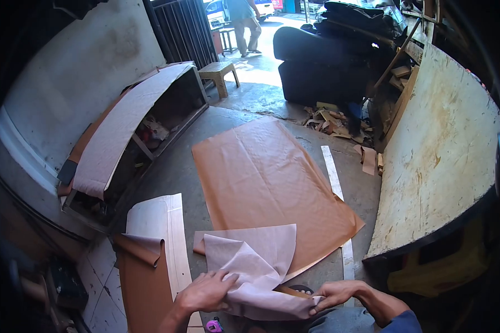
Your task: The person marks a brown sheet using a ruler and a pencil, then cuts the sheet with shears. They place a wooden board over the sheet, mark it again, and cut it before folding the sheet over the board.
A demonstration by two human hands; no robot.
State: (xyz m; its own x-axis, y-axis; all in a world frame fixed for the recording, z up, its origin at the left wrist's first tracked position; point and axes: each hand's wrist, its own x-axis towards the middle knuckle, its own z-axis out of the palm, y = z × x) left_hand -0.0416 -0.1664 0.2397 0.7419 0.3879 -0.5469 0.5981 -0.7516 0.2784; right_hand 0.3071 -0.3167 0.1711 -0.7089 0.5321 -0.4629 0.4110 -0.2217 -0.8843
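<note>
A piece of brown leatherette with its pale fabric backing [250, 263] turned up lies bunched and folded in front of me. My right hand [339, 294] pinches its near right edge between thumb and fingers. On its left side, my left hand [208, 291] grips a fold, fingers on top; its thumb is partly hidden. A strip of brown face shows beneath the fold near the right hand. Beyond it, a large brown leatherette sheet [261, 172] lies face up on the floor, partly under the piece. A pink tape measure [214, 325] is close to my left wrist.
A long white straightedge [333, 172] runs along the right of the sheet. To the left lie a pale board [175, 238] and rolled brown leatherette [144, 277]. A low cabinet [200, 89], a stool [219, 72], scraps [333, 119] and a leaning panel [436, 150] surround the floor. A person [243, 28] stands outside.
</note>
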